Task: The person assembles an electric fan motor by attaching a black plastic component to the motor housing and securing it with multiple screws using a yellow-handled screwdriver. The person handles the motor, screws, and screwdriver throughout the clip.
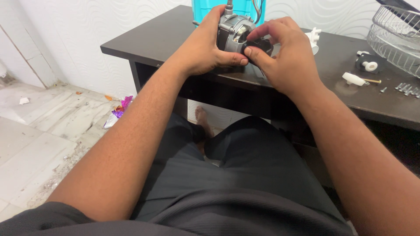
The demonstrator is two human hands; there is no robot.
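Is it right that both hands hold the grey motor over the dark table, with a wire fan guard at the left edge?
Not quite. The head view shows the wire fan guard at the right edge. The left hand and right hand do hold the grey motor over the dark table.

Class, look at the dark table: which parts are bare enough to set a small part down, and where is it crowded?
The dark table is bare on its left side, between the left edge and the left hand gripping the grey motor. A smaller bare strip lies along the near edge right of the right hand. The far right is crowded: wire guard, white knobs and loose screws.
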